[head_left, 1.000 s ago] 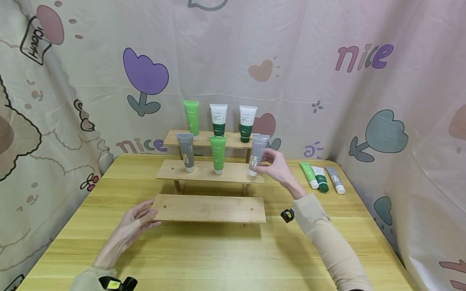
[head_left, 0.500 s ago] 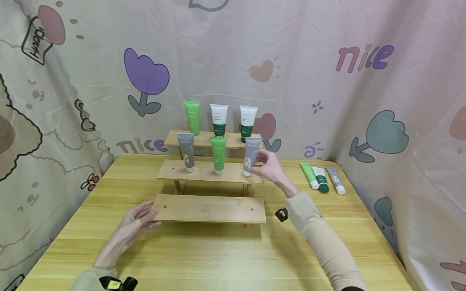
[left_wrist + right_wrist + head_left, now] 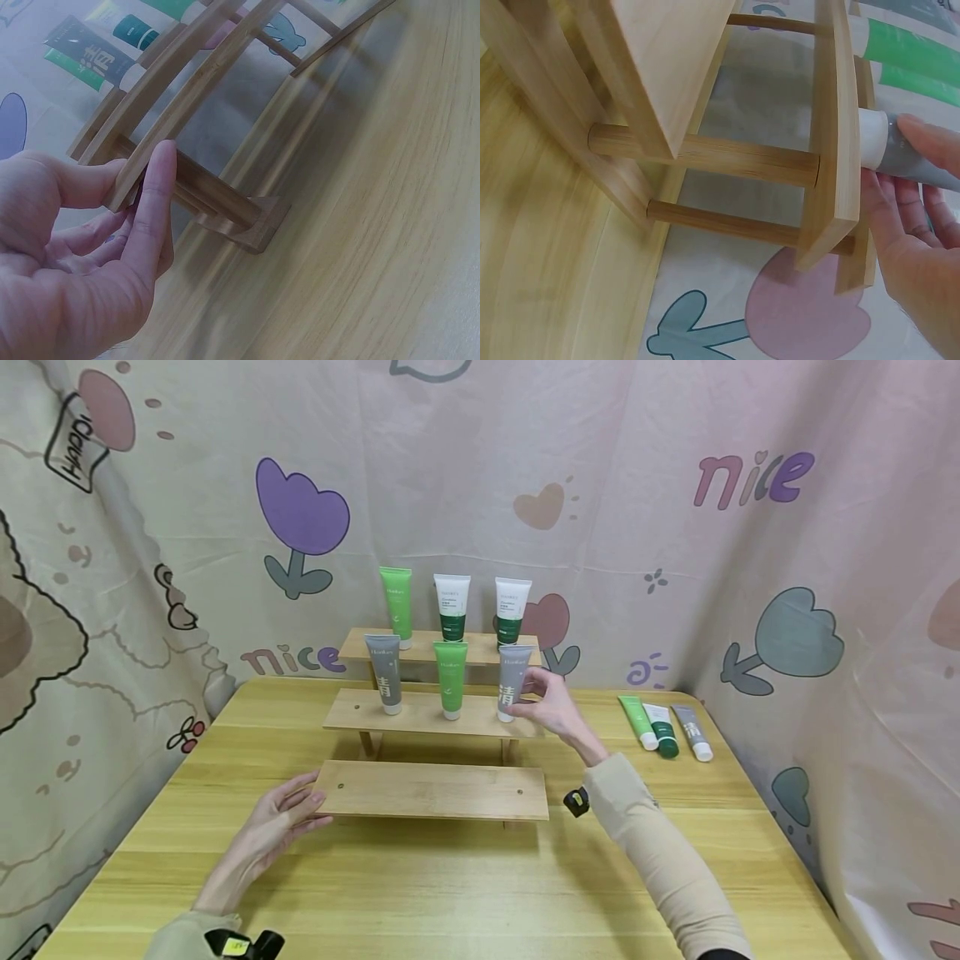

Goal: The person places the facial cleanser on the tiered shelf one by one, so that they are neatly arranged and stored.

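Note:
A three-tier wooden display stand (image 3: 431, 790) stands on the table. My left hand (image 3: 273, 827) pinches the left end of its lowest board, thumb above and fingers beneath in the left wrist view. My right hand (image 3: 557, 706) holds a grey-blue squeeze tube (image 3: 514, 670) near its white cap, which meets the middle board's right part. On that board a green tube (image 3: 450, 672) and a darker grey tube (image 3: 384, 668) stand cap down. The top board bears another green tube (image 3: 397, 602) and two white-and-green tubes, one in the middle (image 3: 452, 602) and one at right (image 3: 511, 603).
Three more tubes lie at the table's right: a green one (image 3: 636, 720), a white-and-green one (image 3: 662, 728) and a grey one (image 3: 692, 731). A patterned cloth (image 3: 600, 460) hangs behind and along both sides of the wooden table (image 3: 465, 893).
My right hand has moved left with the grey-blue tube, bringing it nearer the green tube on the middle board; the tube now stands straighter. My left hand has stayed put.

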Available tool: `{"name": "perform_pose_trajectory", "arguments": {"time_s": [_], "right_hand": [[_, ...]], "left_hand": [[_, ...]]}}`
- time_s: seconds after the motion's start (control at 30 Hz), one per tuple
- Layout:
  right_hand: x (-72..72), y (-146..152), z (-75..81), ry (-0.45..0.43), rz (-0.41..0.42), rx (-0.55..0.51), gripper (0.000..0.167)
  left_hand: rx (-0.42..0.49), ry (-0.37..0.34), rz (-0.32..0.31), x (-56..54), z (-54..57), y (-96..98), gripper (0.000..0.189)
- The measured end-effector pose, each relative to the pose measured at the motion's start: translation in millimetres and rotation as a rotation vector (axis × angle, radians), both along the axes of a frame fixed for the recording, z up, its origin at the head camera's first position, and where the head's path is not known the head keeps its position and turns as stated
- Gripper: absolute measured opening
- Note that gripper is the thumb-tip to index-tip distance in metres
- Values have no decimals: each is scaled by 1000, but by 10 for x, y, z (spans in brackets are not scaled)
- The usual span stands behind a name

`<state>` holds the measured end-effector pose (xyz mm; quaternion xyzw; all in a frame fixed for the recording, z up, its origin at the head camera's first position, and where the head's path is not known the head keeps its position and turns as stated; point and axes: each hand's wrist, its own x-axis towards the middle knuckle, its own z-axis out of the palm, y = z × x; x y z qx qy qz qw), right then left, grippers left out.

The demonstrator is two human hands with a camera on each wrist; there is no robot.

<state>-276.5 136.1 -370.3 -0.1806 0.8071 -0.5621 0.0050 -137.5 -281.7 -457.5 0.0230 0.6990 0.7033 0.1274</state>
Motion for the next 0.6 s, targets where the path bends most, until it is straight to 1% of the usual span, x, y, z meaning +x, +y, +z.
{"name": "perform_pose_trajectory", "arguments": {"time_s": [0.17,0.6], "right_hand": [[-2,-12,-2,-7,-2,-4,46],[9,-13,-22,-23,9,-14,51]], "left_hand": [[-9,-3,3,4,-2,2,77],[-5,1,2,1,-6,0,76]]}}
